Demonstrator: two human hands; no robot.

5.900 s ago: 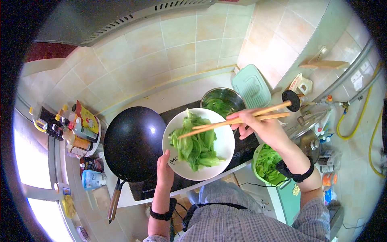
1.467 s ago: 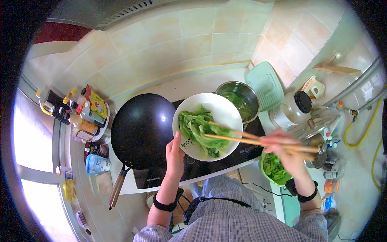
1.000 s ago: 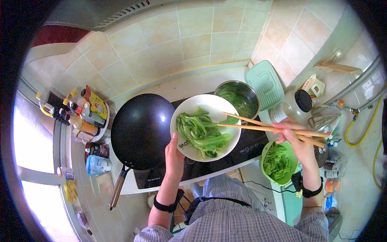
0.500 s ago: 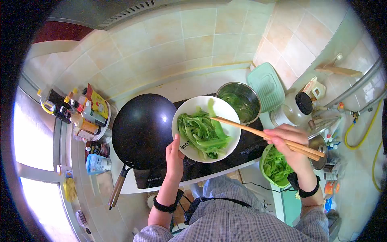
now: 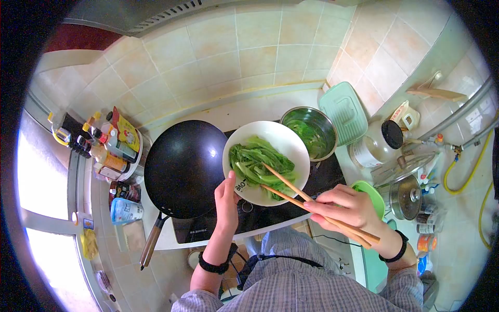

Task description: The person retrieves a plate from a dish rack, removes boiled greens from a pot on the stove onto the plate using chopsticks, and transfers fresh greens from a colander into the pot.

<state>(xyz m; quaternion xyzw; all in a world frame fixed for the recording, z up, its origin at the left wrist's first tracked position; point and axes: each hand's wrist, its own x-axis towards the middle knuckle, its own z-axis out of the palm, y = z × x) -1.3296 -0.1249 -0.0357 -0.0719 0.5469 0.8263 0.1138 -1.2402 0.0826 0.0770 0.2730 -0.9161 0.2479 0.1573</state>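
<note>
My left hand [image 5: 226, 200] grips the left rim of a white bowl [image 5: 292, 136], thumb up on its edge. Cooked leafy greens [image 5: 262, 161] lie inside, mostly toward the bowl's left. In my right hand [image 5: 349, 212] is a pair of wooden chopsticks [image 5: 332, 222], their tips apart and down among the leaves. Just behind the bowl on the right stands a metal pot [image 5: 312, 134] with liquid and some greens in it. A black wok [image 5: 184, 169] sits to the left of the bowl.
Sauce bottles [image 5: 112, 148] crowd the left side. Beneath the bowl runs a black cooktop [image 5: 195, 231]. At the right are a green lid [image 5: 344, 112], a glass jar [image 5: 371, 151], a pot lid [image 5: 405, 197] and a green basin [image 5: 371, 196], partly behind my right hand.
My right hand has moved down and toward me. The chopsticks have spread and shifted from the bowl's upper right to its lower part. The leaf they touched now lies lower among the greens.
</note>
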